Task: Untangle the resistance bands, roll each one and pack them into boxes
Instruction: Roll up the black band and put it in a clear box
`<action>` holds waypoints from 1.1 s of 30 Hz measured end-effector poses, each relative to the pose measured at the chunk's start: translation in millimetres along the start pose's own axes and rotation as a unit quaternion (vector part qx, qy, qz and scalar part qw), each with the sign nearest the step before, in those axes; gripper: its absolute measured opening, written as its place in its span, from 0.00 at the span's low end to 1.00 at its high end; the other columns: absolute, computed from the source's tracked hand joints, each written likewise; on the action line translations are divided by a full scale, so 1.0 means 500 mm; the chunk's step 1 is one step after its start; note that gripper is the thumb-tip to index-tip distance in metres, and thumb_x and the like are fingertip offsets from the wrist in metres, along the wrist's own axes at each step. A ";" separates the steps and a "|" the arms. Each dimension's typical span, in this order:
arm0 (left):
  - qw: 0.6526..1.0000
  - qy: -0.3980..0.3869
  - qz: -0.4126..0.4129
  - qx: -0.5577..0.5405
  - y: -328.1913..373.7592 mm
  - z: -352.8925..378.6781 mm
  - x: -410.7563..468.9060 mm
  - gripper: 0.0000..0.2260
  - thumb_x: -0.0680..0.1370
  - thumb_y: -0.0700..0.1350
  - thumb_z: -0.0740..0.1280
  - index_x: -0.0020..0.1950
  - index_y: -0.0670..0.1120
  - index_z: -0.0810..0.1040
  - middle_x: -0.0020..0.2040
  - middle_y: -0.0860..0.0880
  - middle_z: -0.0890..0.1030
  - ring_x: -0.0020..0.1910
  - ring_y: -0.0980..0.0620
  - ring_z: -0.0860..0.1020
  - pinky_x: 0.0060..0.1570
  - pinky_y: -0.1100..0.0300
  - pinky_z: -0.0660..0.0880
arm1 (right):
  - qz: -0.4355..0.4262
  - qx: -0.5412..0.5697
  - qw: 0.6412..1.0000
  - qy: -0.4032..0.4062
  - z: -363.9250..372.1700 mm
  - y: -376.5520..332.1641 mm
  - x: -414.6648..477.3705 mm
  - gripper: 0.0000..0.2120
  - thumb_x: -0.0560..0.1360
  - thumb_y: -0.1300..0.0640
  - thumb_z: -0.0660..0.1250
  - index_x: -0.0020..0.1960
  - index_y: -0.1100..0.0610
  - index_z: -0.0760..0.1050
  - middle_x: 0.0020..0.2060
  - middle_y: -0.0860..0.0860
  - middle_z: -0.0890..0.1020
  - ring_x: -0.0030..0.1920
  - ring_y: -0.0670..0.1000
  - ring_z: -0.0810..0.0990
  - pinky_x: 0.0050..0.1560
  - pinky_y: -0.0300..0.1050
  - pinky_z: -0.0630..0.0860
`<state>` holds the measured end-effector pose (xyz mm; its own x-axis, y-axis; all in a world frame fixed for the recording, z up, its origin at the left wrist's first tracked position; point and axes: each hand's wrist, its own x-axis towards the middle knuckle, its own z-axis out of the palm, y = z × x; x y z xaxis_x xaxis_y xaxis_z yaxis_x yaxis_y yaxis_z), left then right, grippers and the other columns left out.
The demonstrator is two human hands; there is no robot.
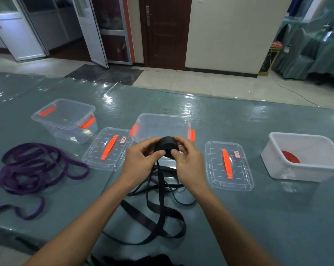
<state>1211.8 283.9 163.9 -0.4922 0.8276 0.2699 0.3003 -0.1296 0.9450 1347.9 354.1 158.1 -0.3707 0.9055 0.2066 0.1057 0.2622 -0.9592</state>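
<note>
Grey-green, glossy sheeting covers the table (248, 217) we stand at. Above its middle we hold the black roll (167, 144), the wound-up part of the black band (163, 206). Our left hand (141, 160) pinches the roll from the left, thumb on its near face and fingers curled over the top. Our right hand (189, 160) grips it the same way from the right, its thumb pressed on the near face just beside the left thumb. The roll is lifted off the table. From its underside the rest of the band hangs down and spreads in loose, crossing loops on the table between our forearms, reaching toward the near edge.

Just behind the roll stands the middle box (162, 123), clear, open, with orange clasps. The left lid (97, 150) and the right lid (214, 169) lie flat on either side of it, each clear with an orange handle and a small label. Farther left and back stands the left box (64, 120), also clear and open. The purple band (33, 169) lies in a tangled heap on the left of the table, well apart from the black one. At the far right the white box (306, 170) is open and holds a red roll (290, 156). Beyond the table we see a pale tiled floor (210, 83) and a dark brown door (164, 31).
</note>
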 end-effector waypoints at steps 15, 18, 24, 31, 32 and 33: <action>0.999 -0.042 0.000 -0.005 0.036 -0.030 0.008 0.17 0.73 0.36 0.76 0.59 0.51 0.83 0.50 0.54 0.87 0.52 0.57 0.84 0.56 0.62 0.79 | 0.013 0.055 0.994 -0.094 -0.069 -0.044 0.024 0.20 0.71 0.69 0.74 0.60 0.55 0.81 0.51 0.47 0.86 0.54 0.44 0.84 0.57 0.42 0.80; 0.997 -0.028 -0.015 -0.076 0.033 -0.008 -0.012 0.17 0.73 0.33 0.74 0.58 0.48 0.83 0.50 0.54 0.87 0.51 0.55 0.84 0.52 0.65 0.78 | 0.085 0.233 0.966 -0.067 -0.058 -0.041 0.010 0.19 0.73 0.73 0.70 0.60 0.59 0.79 0.52 0.55 0.86 0.54 0.54 0.85 0.52 0.50 0.83; 0.997 -0.046 -0.025 -0.053 0.028 -0.018 -0.015 0.15 0.72 0.33 0.75 0.53 0.50 0.83 0.46 0.56 0.87 0.47 0.57 0.85 0.49 0.67 0.78 | 0.079 0.207 0.974 -0.051 -0.038 -0.027 -0.019 0.16 0.74 0.71 0.70 0.59 0.58 0.79 0.51 0.52 0.86 0.55 0.52 0.84 0.55 0.51 0.82; 0.962 -0.190 0.058 0.186 0.048 -0.071 0.028 0.14 0.73 0.40 0.77 0.57 0.50 0.84 0.49 0.58 0.86 0.50 0.60 0.83 0.57 0.62 0.77 | -0.200 -0.200 0.952 -0.119 -0.060 -0.033 -0.002 0.18 0.75 0.62 0.72 0.64 0.53 0.79 0.60 0.45 0.81 0.60 0.38 0.75 0.62 0.38 0.76; 0.960 -0.195 0.060 0.193 0.053 -0.073 0.034 0.14 0.73 0.41 0.77 0.57 0.50 0.84 0.49 0.58 0.86 0.51 0.60 0.83 0.58 0.62 0.77 | -0.203 -0.210 0.948 -0.126 -0.060 -0.036 0.001 0.17 0.75 0.63 0.72 0.63 0.53 0.79 0.58 0.45 0.81 0.58 0.36 0.75 0.60 0.36 0.76; 0.961 -0.195 0.057 0.188 0.058 -0.073 0.039 0.14 0.73 0.40 0.77 0.57 0.50 0.84 0.49 0.58 0.85 0.51 0.60 0.83 0.58 0.62 0.77 | -0.191 -0.204 0.952 -0.128 -0.061 -0.041 0.003 0.16 0.76 0.63 0.71 0.62 0.52 0.80 0.57 0.44 0.82 0.56 0.35 0.76 0.58 0.33 0.76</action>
<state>1180.9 276.1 203.2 -0.1180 0.9709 0.2084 0.6439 -0.0850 0.7604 1373.3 360.3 184.0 -0.6613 0.6210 0.4208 0.2491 0.7109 -0.6578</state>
